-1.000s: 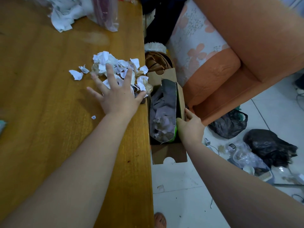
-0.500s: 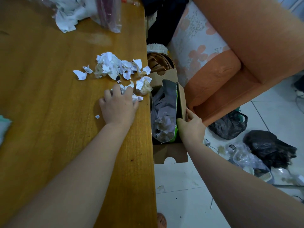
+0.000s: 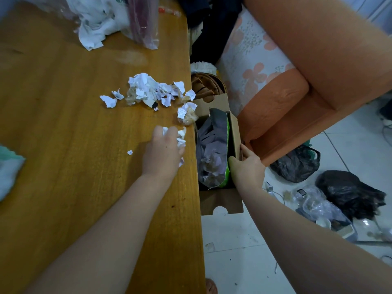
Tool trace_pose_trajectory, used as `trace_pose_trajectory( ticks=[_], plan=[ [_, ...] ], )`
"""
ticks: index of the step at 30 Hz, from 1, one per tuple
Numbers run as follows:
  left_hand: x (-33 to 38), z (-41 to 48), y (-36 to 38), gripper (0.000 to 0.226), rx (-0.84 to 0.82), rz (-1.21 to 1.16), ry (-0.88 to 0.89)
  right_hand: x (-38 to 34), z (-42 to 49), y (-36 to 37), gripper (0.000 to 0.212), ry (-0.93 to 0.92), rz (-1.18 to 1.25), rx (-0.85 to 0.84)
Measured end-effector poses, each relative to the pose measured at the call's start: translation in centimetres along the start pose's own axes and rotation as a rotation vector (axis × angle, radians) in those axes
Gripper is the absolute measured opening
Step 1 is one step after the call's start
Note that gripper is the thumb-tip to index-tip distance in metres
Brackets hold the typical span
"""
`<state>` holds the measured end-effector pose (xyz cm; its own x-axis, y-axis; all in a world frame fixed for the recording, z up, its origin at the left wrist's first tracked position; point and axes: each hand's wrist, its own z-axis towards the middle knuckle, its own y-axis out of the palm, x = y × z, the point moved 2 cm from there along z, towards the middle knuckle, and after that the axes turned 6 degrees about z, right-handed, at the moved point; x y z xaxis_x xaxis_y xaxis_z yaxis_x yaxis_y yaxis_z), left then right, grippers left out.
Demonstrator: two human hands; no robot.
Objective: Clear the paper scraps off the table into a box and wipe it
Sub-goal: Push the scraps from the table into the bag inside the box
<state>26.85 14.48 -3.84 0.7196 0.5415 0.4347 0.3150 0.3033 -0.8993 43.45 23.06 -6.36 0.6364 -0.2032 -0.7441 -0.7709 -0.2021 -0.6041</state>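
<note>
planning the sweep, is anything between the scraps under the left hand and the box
Nothing visible. The left hand holds paper scraps by the table edge; the open cardboard box, gripped by the right hand, sits just past that edge. Only bare wood lies between.

left hand [image 3: 163,153] grips paper scraps [image 3: 180,139] near table [image 3: 63,124] edge | right hand [image 3: 247,168] holds box [image 3: 234,132] wall

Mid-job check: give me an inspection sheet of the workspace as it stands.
Surface: wooden table, pale smear at far end.
Job's things: paper scraps heaped near the right edge; box below that edge, part full.
Clutter: plastic bags at far end; cloth at left.
Hands: left hand grips scraps at the edge; right hand holds the box rim.
Cables: possibly a thin white lead on the floor.
Surroundings: orange sofa; black bags on tiles.
</note>
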Motion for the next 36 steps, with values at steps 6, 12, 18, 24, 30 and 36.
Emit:
trace_pose_trajectory(
  ticks=[6, 12, 18, 24, 30, 36],
  plan=[
    [3.7, 0.9, 0.9, 0.025, 0.027, -0.380, -0.092, 0.4, -0.3, -0.1, 0.062, -0.013, -0.022, 0.011],
    [6.5, 0.1, 3.1, 0.023, -0.086, -0.514, -0.105, 0.4, -0.3, 0.2, 0.061, -0.012, -0.015, 0.002],
    [7.5, -1.3, 5.5, 0.043, -0.284, -0.662, -0.101, 0.9, 0.2, -0.2, 0.055, -0.023, -0.007, 0.014],
    [6.8, -0.7, 5.6, 0.061, -0.289, -0.891, -0.255, 1.2, 0.6, -0.2, 0.061, -0.006, -0.018, 0.011],
    [5.8, -1.8, 2.2, 0.037, -0.164, -0.663, -0.119, 1.2, 0.8, 0.1, 0.061, -0.006, -0.023, -0.014],
    [-1.0, -3.9, -2.1, 0.031, 0.352, -0.363, -0.309, 1.1, 0.7, 0.6, 0.063, -0.021, -0.010, -0.004]
  ],
)
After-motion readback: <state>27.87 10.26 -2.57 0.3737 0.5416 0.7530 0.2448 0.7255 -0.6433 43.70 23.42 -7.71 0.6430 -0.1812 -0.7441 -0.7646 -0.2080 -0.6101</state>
